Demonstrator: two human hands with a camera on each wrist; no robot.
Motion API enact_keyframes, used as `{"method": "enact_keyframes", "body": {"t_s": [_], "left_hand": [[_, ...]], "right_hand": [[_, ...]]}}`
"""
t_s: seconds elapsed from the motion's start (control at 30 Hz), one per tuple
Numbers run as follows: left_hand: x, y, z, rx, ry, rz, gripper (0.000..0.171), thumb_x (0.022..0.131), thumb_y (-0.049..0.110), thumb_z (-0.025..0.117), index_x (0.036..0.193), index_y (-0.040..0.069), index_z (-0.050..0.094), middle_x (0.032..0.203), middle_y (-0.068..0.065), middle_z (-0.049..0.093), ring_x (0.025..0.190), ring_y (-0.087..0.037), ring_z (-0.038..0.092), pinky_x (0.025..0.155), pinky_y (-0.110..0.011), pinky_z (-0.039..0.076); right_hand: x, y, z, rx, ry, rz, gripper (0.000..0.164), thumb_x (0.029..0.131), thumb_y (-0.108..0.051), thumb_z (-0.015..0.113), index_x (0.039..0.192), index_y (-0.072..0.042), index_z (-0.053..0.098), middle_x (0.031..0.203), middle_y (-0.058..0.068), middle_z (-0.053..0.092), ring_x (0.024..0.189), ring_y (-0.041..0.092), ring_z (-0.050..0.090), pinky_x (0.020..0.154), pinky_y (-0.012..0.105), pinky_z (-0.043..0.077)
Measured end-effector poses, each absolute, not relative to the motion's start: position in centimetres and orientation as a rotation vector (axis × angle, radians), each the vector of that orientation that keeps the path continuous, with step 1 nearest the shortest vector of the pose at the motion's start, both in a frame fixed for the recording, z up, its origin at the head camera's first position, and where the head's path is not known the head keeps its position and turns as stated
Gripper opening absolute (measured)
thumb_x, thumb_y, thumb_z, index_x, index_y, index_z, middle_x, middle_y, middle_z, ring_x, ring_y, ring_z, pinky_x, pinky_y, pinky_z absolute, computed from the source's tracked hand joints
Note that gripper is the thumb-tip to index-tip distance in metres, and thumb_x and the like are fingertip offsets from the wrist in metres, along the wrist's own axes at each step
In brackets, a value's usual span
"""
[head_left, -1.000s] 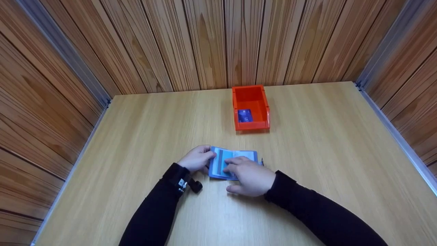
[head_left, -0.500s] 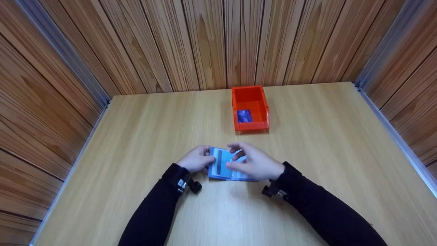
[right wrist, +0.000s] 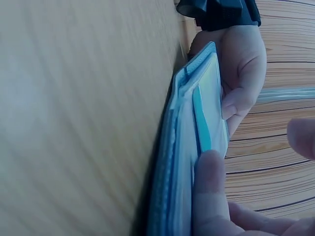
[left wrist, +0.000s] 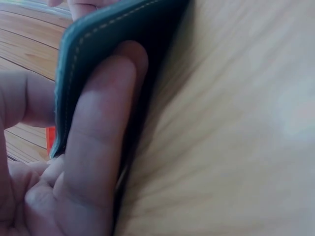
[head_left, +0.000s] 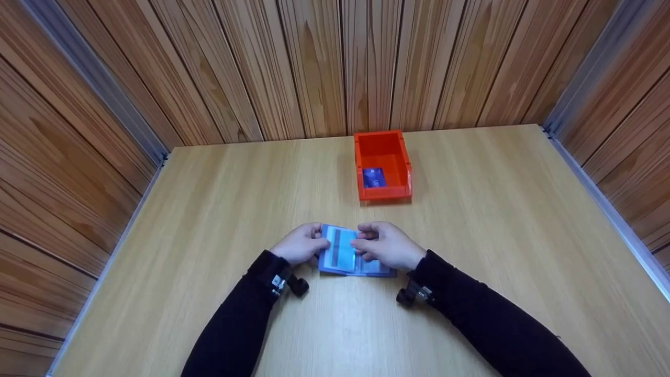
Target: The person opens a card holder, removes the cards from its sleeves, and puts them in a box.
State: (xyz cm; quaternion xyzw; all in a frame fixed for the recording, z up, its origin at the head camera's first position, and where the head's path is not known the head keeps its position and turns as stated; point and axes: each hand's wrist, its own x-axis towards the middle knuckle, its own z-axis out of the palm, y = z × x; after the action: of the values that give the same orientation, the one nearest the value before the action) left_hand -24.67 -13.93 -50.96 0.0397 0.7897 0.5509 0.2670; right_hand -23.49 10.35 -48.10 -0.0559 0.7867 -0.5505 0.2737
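A blue card holder (head_left: 325,262) with clear sleeves lies spread open on the table. A light blue card (head_left: 345,256) with a dark stripe sits in its left-hand sleeve. My left hand (head_left: 299,244) grips the holder's left cover, thumb on top; in the left wrist view, fingers (left wrist: 96,132) lie under the stitched cover (left wrist: 91,37). My right hand (head_left: 390,246) is over the right page, its fingers loosely bent. In the right wrist view, its thumb (right wrist: 210,179) touches the sleeve at the card's edge (right wrist: 201,120), while another fingertip stays apart.
Behind the holder, an orange bin (head_left: 384,196) stands near the back wall. A dark blue card (head_left: 373,178) lies inside it. Wood-panelled walls (head_left: 309,68) bound the table (head_left: 235,199) at the back and both sides.
My right hand has lifted off the card, drawn back with fingers bent, then come down so its thumb meets the card's right edge. The left hand keeps its grip.
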Motion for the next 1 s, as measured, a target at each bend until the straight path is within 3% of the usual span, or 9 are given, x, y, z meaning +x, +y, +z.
{"method": "enact_keyframes", "body": {"t_s": [0.17,0.4,0.53,0.8,1.0], "left_hand": [[-24.63,-14.05,-50.92,0.094,2.135,1.480,0.018,0.092,0.012,0.059,0.109,0.007,0.057,0.076,0.001,0.051,0.071,-0.016,0.065,0.059,-0.028,0.056],[-24.44,-14.08,-51.04,0.124,2.124,1.524,0.018,0.091,0.009,0.058,0.108,0.004,0.056,0.081,-0.001,0.057,0.072,-0.016,0.066,0.060,-0.030,0.059],[-24.32,-14.10,-51.13,0.140,2.116,1.546,0.022,0.091,0.008,0.057,0.112,0.002,0.055,0.087,-0.005,0.063,0.073,-0.018,0.069,0.062,-0.034,0.060],[-24.34,-14.09,-51.17,0.129,2.140,1.527,0.019,0.090,0.010,0.059,0.109,0.004,0.056,0.085,-0.003,0.059,0.074,-0.017,0.068,0.062,-0.032,0.060],[-24.55,-13.94,-51.07,0.138,2.163,1.481,0.018,0.090,0.012,0.059,0.107,0.007,0.056,0.077,0.002,0.049,0.071,-0.016,0.063,0.058,-0.028,0.057]], "right_hand": [[-23.43,10.07,-48.12,-0.133,2.162,-1.457,0.063,0.091,-0.032,0.071,0.143,-0.006,0.047,0.122,0.006,0.064,0.085,0.020,0.068,0.072,0.030,0.054],[-23.62,10.08,-48.18,-0.099,2.090,-1.522,0.061,0.094,-0.026,0.068,0.146,-0.006,0.044,0.132,0.008,0.060,0.094,0.023,0.066,0.091,0.034,0.054],[-23.50,10.02,-48.03,-0.151,2.079,-1.565,0.059,0.096,-0.021,0.065,0.146,-0.002,0.042,0.135,0.012,0.058,0.099,0.023,0.066,0.095,0.035,0.054],[-23.94,10.28,-48.37,-0.119,2.021,-1.614,0.063,0.092,-0.017,0.070,0.146,0.001,0.042,0.131,0.012,0.060,0.100,0.020,0.067,0.087,0.031,0.058],[-24.25,10.64,-48.73,-0.155,2.101,-1.526,0.056,0.092,-0.019,0.070,0.142,-0.003,0.049,0.116,0.008,0.067,0.086,0.021,0.069,0.074,0.031,0.058]]}}
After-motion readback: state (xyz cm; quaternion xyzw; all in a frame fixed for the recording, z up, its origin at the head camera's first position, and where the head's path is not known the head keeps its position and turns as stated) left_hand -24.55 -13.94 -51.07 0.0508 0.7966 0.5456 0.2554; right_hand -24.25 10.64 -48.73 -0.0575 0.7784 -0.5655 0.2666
